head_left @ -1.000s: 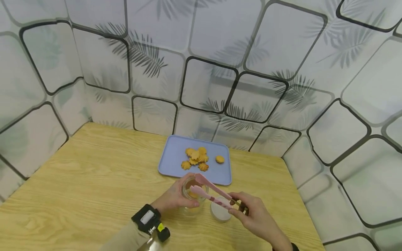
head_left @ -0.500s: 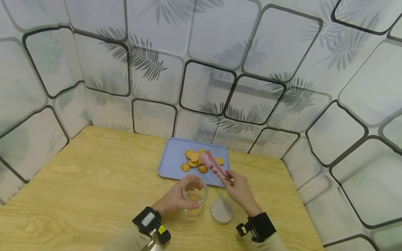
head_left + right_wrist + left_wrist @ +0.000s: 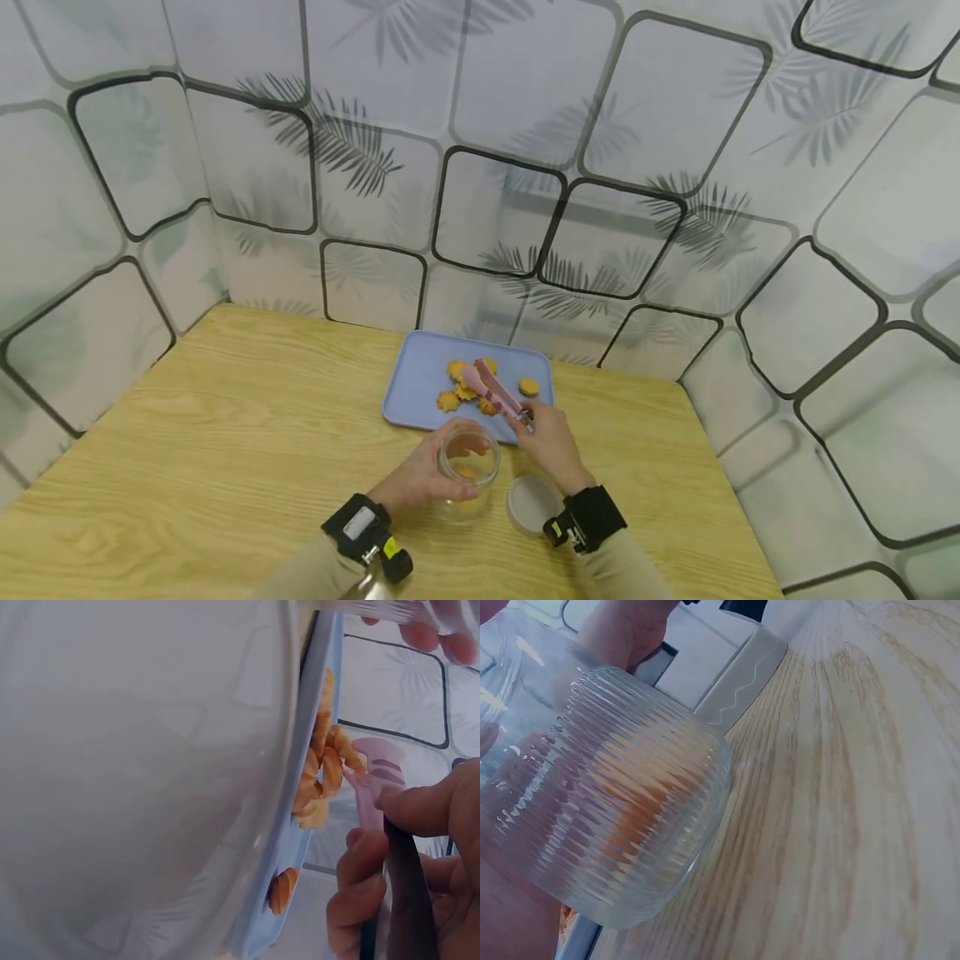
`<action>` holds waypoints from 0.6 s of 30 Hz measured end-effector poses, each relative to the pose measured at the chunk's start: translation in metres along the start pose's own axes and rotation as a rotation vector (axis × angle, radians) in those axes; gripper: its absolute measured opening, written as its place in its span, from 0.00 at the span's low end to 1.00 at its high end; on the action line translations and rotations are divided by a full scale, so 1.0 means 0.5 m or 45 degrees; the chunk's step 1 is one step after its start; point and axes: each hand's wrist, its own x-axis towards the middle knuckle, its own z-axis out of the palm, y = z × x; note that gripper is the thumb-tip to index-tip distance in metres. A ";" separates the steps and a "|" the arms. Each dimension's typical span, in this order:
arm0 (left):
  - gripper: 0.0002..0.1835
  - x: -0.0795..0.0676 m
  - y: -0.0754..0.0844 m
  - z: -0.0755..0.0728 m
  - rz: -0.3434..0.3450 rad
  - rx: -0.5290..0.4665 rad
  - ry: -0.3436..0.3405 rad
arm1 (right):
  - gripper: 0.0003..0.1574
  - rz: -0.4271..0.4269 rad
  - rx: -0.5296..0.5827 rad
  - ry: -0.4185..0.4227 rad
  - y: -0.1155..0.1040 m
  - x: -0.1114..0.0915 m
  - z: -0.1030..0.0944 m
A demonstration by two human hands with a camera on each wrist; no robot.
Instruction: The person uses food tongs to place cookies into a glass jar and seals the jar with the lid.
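My left hand (image 3: 420, 479) is wrapped round a ribbed clear glass jar (image 3: 474, 473), with its mouth uncovered. In the left wrist view, orange-brown cookies (image 3: 649, 780) lie inside near the jar's bottom. My right hand (image 3: 553, 443) grips pink-tipped tongs (image 3: 497, 395) over the blue tray (image 3: 416, 379). Flower-shaped cookies (image 3: 448, 402) are heaped there, and the tong tips overlap the pile. From the right wrist view, the tips (image 3: 379, 761) are right at a cookie (image 3: 345, 750) on top of the pile. A single round cookie (image 3: 528, 386) lies apart on the tray's right.
A white round lid (image 3: 531, 503) lies on the wooden table (image 3: 247, 417), right of the jar and under my right wrist. It fills the left half of the right wrist view. Patterned curtain walls (image 3: 375, 283) enclose the table behind and at the sides.
My right hand has carried the tongs from above the jar's mouth forward to the cookie pile, then slightly left and down. My left hand has kept holding the jar in place.
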 end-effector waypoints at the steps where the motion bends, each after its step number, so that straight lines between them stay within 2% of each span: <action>1: 0.39 0.000 0.000 0.000 -0.003 -0.003 0.002 | 0.18 -0.004 -0.014 0.007 0.000 -0.001 0.001; 7: 0.39 0.000 0.000 0.001 -0.001 -0.013 0.004 | 0.10 -0.050 -0.054 0.055 0.004 -0.010 0.001; 18: 0.39 -0.001 0.003 0.000 0.001 0.003 -0.006 | 0.07 -0.046 0.295 0.075 0.003 -0.054 -0.047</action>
